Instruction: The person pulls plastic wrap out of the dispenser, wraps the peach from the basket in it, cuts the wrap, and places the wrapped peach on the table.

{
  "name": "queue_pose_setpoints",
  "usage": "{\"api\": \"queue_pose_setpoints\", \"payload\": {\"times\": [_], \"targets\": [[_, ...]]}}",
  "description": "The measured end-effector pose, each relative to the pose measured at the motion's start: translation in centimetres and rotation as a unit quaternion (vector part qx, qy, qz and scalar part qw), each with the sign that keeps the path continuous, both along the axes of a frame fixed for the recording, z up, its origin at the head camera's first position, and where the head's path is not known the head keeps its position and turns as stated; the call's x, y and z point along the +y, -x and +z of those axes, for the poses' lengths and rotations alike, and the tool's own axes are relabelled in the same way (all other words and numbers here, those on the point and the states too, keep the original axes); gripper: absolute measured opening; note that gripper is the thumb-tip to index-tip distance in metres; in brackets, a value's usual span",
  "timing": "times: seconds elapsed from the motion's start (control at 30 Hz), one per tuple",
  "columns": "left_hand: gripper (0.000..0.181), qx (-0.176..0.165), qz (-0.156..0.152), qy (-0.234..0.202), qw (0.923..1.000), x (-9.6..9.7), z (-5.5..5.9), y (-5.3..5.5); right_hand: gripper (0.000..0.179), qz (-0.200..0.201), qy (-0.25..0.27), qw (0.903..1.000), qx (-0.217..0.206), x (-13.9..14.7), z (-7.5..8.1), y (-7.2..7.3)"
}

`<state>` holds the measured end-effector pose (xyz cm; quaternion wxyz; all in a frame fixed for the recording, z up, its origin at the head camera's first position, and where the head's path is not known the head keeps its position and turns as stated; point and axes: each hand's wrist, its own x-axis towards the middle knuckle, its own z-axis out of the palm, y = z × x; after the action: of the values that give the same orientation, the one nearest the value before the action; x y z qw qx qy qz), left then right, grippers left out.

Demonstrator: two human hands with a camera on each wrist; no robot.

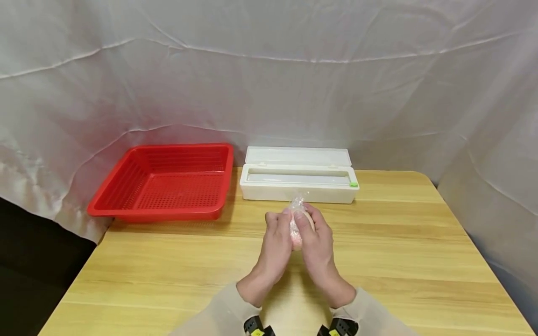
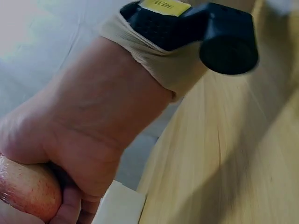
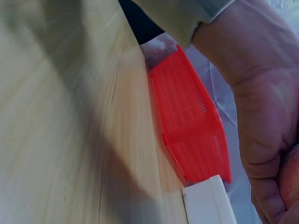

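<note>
Between both hands, above the wooden table, is a red and yellow apple [image 1: 296, 240] in clear plastic film [image 1: 297, 203]. The film bunches up at its far end. My left hand [image 1: 275, 245] grips it from the left, with the thumb on top. From the right, my right hand [image 1: 318, 242] holds it, thumb also across the film. In the left wrist view, the apple [image 2: 35, 189] shows between palm and curled fingers. Only a sliver of the apple [image 3: 290, 179] appears in the right wrist view. The hands cover most of its sides.
A long white box [image 1: 294, 192] with its lid raised and a green slider [image 1: 353, 184] stands just beyond the hands. To its left sits a red perforated plastic basket [image 1: 159, 213]. Pale cloth [image 1: 269, 93] hangs behind the wooden table [image 1: 420, 261].
</note>
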<state>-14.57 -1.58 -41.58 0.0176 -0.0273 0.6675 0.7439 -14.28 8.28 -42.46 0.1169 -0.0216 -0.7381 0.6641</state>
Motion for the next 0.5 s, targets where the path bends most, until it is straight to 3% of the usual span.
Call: {"api": "queue_pose_setpoints", "payload": {"times": [0.1,0.23,0.33,0.5], "targets": [[0.036,0.002,0.001,0.011,0.9999,-0.1,0.1,0.0,0.043,-0.002,0.000,0.9998,-0.021,0.2,0.2,0.1],[0.036,0.000,0.001,0.018,0.9998,-0.1,0.2,-0.1,0.058,0.031,0.124,0.9898,-0.061,0.8,0.6,0.4],[0.039,0.009,-0.005,0.044,0.9990,0.0,0.2,-0.2,0.056,0.055,0.164,0.9832,-0.058,1.1,0.7,0.1],[0.039,0.033,-0.001,0.099,0.9945,0.1,0.0,-0.5,0.039,0.033,0.043,0.9980,-0.032,0.7,0.6,-0.2]]}}
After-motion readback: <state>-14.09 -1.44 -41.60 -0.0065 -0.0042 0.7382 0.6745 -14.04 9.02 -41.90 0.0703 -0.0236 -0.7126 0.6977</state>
